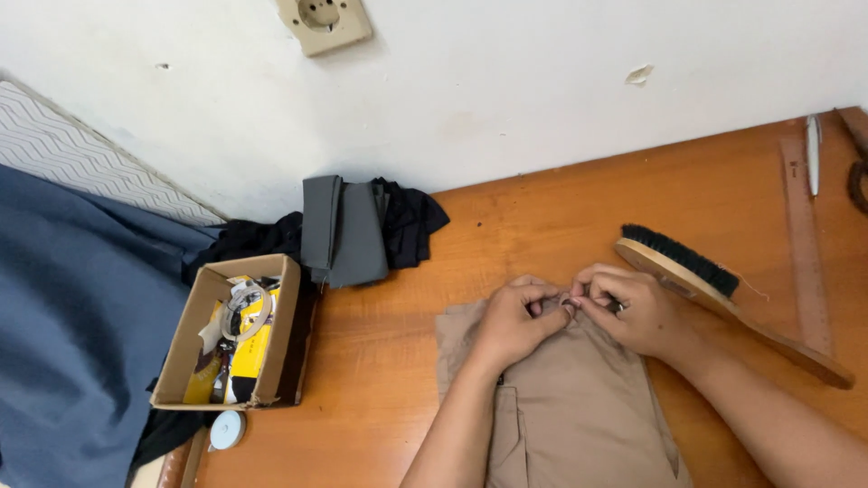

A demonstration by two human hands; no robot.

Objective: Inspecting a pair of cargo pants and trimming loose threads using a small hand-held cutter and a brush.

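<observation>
A: We have both hands at the top edge of the tan garment (565,407), which lies flat on the orange wooden table (542,217) right in front of us, its far edge about the middle of the table.

B: Our left hand (517,318) has its fingers curled in, thumb and forefinger pressed together on the fabric's edge. Our right hand (633,312) meets it there, fingertips pinching the same spot. Something small sits between the two pinches, though we cannot tell what it is.

A: We agree. The two hands touch, or nearly touch, at the fingertips. A ring shows on one right finger.

B: Just beside our right hand lies a wooden brush (714,294) with black bristles, tilted on its side, its long handle running toward the table's near right edge. Beyond it a brown ruler (805,244) lies flat, and a white pen (813,149) rests near the wall.

A: To our left, well apart from the hands, stands an open cardboard box (231,330) holding small yellow and white items. Behind it, folded grey cloth (348,230) lies on crumpled black cloth (411,217) against the white wall (506,81).

B: Blue fabric (72,334) fills the far left, and a wall socket (324,20) sits high above.
</observation>
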